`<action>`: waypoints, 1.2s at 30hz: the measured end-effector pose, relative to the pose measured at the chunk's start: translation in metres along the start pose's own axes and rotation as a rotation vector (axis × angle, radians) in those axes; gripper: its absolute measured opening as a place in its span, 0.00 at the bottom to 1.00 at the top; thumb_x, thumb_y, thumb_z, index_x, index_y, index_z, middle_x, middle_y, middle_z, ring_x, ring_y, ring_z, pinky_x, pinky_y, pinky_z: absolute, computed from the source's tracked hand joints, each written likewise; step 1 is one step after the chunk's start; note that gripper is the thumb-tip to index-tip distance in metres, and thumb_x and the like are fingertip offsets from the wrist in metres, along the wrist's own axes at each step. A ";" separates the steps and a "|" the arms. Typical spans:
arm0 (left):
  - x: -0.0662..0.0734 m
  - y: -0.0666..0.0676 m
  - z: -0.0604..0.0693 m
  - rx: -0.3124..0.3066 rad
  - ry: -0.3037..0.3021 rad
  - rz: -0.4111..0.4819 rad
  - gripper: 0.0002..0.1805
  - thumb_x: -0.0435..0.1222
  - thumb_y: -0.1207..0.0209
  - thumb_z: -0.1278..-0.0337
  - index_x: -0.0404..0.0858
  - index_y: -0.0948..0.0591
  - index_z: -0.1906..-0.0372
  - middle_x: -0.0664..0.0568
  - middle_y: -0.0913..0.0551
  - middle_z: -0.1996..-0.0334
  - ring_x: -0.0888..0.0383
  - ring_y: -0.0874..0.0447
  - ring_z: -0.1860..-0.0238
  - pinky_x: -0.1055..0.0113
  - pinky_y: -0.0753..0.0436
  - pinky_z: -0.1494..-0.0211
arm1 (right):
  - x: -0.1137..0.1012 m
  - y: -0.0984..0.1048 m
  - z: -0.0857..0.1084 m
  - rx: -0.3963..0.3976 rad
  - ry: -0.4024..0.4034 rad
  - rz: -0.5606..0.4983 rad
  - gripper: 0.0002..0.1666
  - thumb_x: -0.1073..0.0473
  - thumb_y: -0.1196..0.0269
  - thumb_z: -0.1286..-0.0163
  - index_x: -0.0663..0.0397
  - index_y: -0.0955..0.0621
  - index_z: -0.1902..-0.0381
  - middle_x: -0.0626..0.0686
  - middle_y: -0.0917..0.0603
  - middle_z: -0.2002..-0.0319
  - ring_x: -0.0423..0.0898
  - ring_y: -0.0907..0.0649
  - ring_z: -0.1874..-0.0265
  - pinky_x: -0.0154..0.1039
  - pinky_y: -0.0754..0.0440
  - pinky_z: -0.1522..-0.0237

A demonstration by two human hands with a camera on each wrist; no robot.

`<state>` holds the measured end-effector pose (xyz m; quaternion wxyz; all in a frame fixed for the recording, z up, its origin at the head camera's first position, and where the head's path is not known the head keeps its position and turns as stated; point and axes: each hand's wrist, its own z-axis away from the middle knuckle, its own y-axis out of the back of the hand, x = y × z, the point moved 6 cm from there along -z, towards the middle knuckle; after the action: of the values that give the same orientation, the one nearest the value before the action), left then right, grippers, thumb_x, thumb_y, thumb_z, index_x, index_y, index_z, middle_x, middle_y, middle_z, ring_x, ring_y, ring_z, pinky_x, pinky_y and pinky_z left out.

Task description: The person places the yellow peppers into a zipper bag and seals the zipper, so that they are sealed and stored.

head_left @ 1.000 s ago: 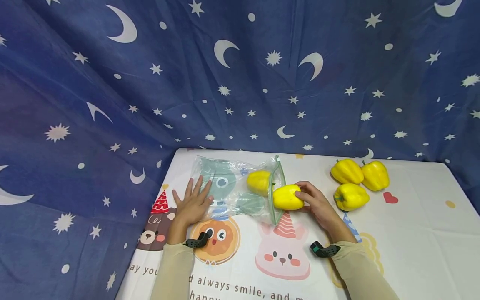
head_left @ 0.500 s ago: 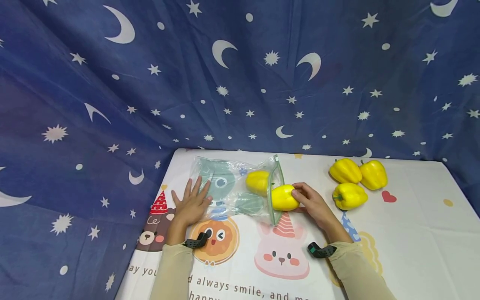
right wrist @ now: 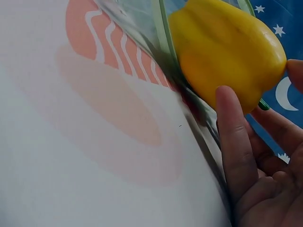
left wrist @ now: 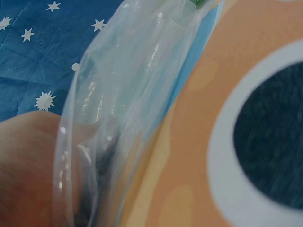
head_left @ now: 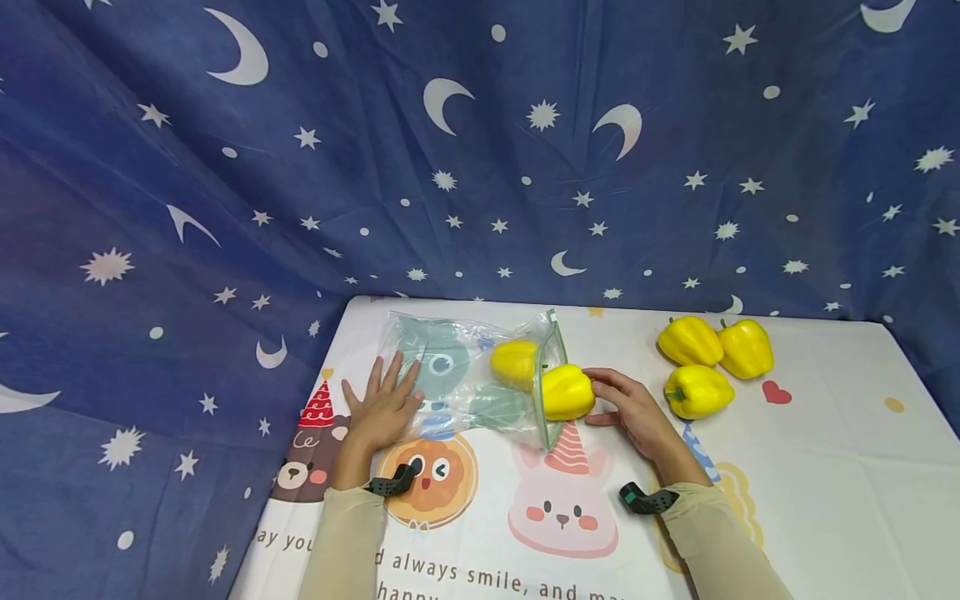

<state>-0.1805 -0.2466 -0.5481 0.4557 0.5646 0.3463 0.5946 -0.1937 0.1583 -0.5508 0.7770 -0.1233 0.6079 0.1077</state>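
Note:
A clear zip bag with a green-edged mouth lies flat, its opening to the right. One yellow bell pepper is inside it; a second bell pepper sits partly in the mouth, its near end sticking out. My left hand rests spread on the bag's closed end; the left wrist view shows only a blurred part of the hand against the plastic. At the protruding pepper, my right hand has its fingers loosely extended, fingertips at the pepper's outer end without gripping.
Three more yellow bell peppers, one of them the front bell pepper, lie together on the right. A printed white tablecloth covers the table. A dark blue curtain with moons and stars hangs behind and to the left.
The second pepper has moved slightly left, deeper into the bag's mouth. My right hand held it before, and its fingers have now loosened. My left hand stays in place.

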 end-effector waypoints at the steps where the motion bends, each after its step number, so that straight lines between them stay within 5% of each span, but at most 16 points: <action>1: 0.000 0.000 0.000 0.002 -0.001 -0.002 0.33 0.57 0.61 0.21 0.56 0.46 0.18 0.52 0.60 0.15 0.42 0.74 0.16 0.21 0.79 0.32 | 0.000 0.000 0.000 -0.001 -0.002 -0.003 0.34 0.46 0.40 0.22 0.61 0.29 0.28 0.50 0.26 0.34 0.39 0.19 0.43 0.47 0.11 0.53; 12: 0.000 0.001 0.000 0.005 -0.002 0.006 0.33 0.56 0.59 0.21 0.55 0.46 0.18 0.53 0.59 0.15 0.42 0.74 0.16 0.21 0.80 0.32 | 0.000 -0.002 0.000 0.027 0.006 0.117 0.30 0.48 0.37 0.25 0.60 0.24 0.33 0.59 0.22 0.38 0.41 0.16 0.50 0.42 0.11 0.55; 26: 0.001 0.000 0.000 0.000 -0.004 -0.002 0.33 0.57 0.60 0.21 0.55 0.46 0.18 0.52 0.61 0.15 0.42 0.74 0.16 0.21 0.80 0.33 | 0.000 -0.006 0.000 0.043 -0.009 0.258 0.27 0.46 0.33 0.28 0.56 0.19 0.39 0.57 0.15 0.49 0.48 0.17 0.56 0.39 0.11 0.60; 36: 0.001 0.001 0.000 0.003 -0.007 -0.006 0.33 0.56 0.59 0.21 0.56 0.46 0.18 0.52 0.60 0.15 0.41 0.73 0.16 0.21 0.79 0.32 | -0.001 -0.006 0.001 0.040 0.015 0.219 0.27 0.50 0.32 0.28 0.56 0.20 0.37 0.56 0.17 0.55 0.48 0.16 0.60 0.39 0.12 0.61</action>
<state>-0.1802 -0.2459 -0.5466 0.4577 0.5667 0.3472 0.5907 -0.1909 0.1526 -0.5494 0.7582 -0.0415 0.6257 0.1788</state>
